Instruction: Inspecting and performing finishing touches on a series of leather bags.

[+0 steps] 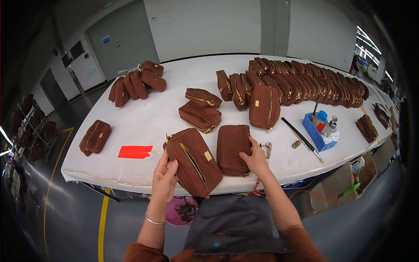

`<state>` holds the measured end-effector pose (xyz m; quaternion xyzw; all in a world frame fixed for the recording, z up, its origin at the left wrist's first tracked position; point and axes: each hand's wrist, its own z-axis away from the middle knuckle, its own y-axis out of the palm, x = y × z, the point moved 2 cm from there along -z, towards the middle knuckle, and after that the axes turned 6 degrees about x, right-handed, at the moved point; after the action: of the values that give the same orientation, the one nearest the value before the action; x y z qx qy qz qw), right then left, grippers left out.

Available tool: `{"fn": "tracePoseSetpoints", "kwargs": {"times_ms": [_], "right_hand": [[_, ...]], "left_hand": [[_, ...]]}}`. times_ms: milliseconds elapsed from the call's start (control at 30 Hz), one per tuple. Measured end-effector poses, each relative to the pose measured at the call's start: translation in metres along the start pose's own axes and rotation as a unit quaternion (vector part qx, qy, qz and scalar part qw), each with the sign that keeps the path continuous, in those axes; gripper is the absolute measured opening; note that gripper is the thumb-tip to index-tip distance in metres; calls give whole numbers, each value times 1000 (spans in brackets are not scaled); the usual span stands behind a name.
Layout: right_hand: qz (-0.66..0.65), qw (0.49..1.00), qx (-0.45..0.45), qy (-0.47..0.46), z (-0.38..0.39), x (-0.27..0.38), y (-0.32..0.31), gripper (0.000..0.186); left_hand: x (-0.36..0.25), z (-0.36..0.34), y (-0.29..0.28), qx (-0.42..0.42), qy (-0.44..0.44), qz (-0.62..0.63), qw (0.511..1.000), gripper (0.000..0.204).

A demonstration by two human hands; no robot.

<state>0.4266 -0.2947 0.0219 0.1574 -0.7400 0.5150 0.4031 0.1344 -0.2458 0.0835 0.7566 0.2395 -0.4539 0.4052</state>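
Note:
Near the table's front edge, my left hand (165,175) grips the left side of a brown zippered pouch (195,160). The pouch is tilted, showing a gold zipper and a small gold label. Just right of it, a second brown pouch (232,150) lies with its plain side up. My right hand (255,158) holds that one by its right edge, thumb on top and fingers at the side. Beyond them lie two more brown pouches (200,116), one resting against the other. Another pouch with a gold label (264,107) leans against the row behind it.
A long row of brown pouches (305,83) fills the far right. A smaller pile (139,83) lies far left, and a lone pouch (95,137) near left beside a red strip (135,152). A blue bin (317,134) with bottles stands right, next to a dark rod (301,136).

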Motion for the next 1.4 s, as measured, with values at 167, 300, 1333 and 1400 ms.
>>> {"fn": "tracePoseSetpoints", "kwargs": {"times_ms": [167, 300, 1333, 1400], "right_hand": [[-19, 979, -56, -197, -28, 43, -24, 52], [-22, 935, -176, -308, -78, 65, -66, 47], [145, 929, 123, -318, 46, 101, 40, 76], [96, 941, 152, -285, 37, 95, 30, 75]], "left_hand": [[24, 6, -14, -22, -62, 84, 994, 53], [34, 2, -13, -16, -79, 107, 991, 50], [84, -6, 0, -73, 43, -409, 908, 41], [80, -6, 0, -75, 46, -446, 891, 29]]}}
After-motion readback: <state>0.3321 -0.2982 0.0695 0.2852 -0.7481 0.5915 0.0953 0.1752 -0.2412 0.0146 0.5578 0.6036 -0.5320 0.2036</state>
